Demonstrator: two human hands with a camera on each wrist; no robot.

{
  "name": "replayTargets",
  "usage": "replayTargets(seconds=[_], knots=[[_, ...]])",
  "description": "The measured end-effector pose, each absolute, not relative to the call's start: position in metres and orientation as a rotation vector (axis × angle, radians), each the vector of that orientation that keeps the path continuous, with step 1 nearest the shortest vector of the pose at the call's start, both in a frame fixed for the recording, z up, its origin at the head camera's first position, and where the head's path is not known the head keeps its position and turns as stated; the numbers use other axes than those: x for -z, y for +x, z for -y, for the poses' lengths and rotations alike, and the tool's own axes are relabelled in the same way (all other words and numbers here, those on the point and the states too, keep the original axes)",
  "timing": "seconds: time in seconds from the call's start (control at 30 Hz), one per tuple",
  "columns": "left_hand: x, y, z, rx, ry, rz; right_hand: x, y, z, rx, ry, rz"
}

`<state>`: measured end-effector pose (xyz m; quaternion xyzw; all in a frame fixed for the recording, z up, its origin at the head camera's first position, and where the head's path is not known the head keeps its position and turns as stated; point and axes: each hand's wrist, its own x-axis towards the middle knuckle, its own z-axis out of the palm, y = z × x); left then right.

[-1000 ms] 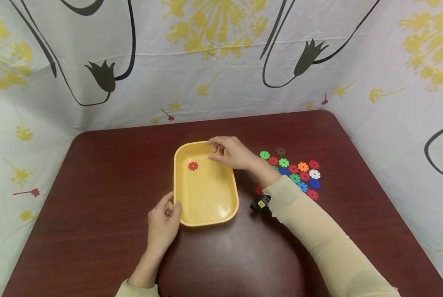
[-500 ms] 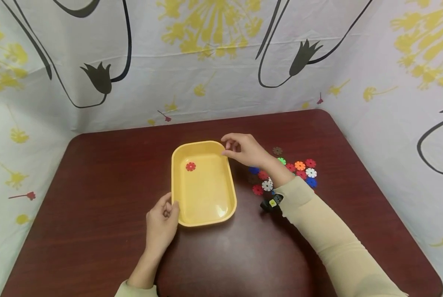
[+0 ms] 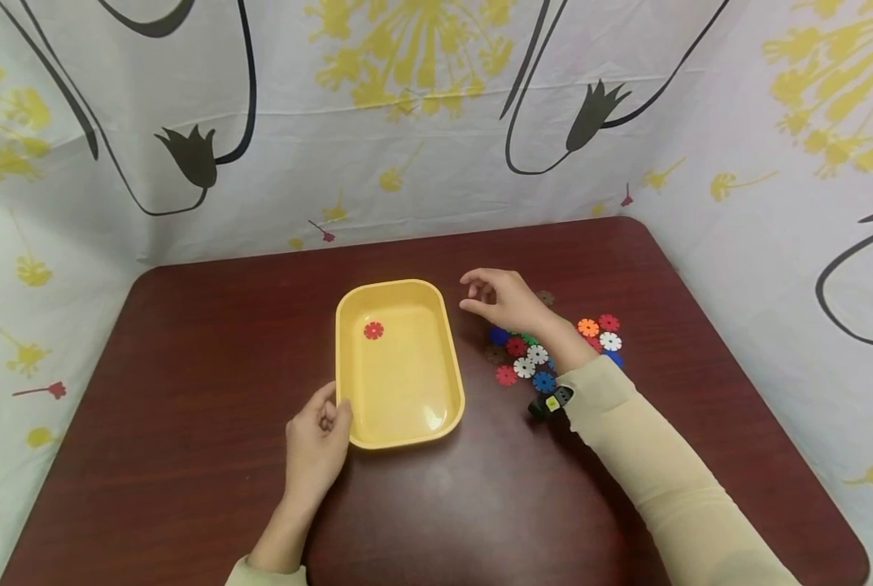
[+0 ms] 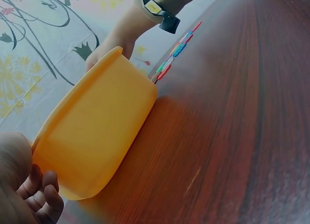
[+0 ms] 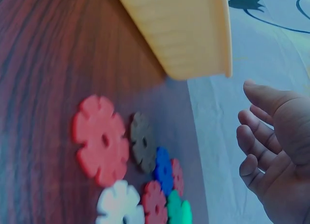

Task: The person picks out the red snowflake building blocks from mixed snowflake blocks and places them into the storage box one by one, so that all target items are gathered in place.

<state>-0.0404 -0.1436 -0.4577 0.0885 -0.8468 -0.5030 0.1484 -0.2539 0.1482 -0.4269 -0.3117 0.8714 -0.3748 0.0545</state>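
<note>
A yellow plastic tray [image 3: 407,382] sits on the table, with one red notched disc [image 3: 373,330] lying inside near its far left. My left hand [image 3: 315,443] pinches the tray's near left rim, thumb over the edge and fingers against the outer wall. To the right of the tray, my right hand [image 3: 505,299] hovers with fingers loosely bent and nothing between them, as the right wrist view shows. Below and beside it lie several flower-shaped plastic discs, among them a white one [image 3: 524,368], a brown one [image 5: 143,142] and a red one [image 5: 100,140]. My right forearm hides part of the pile.
The dark red wooden table [image 3: 187,407] has rounded far corners. A white cloth [image 3: 275,195] printed with flowers hangs behind it and along both sides. A black wrist strap with a camera [image 3: 551,402] is on my right wrist.
My right hand has moved right, from over the tray's far right corner to beside the disc pile. My left hand keeps its grip on the rim. The view has shifted slightly.
</note>
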Motion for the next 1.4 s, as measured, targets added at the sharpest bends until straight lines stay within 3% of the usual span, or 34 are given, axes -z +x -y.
replayTargets(seconds=[1.07, 1.4], knots=[[0.454, -0.048, 0.147, 1.389, 0.294, 2.478, 0.457, -0.26, -0.187, 0.701, -0.844, -2.777], [0.457, -0.049, 0.146, 1.397, 0.297, 2.48, 0.454, -0.263, -0.182, 0.69, -0.69, -2.734]])
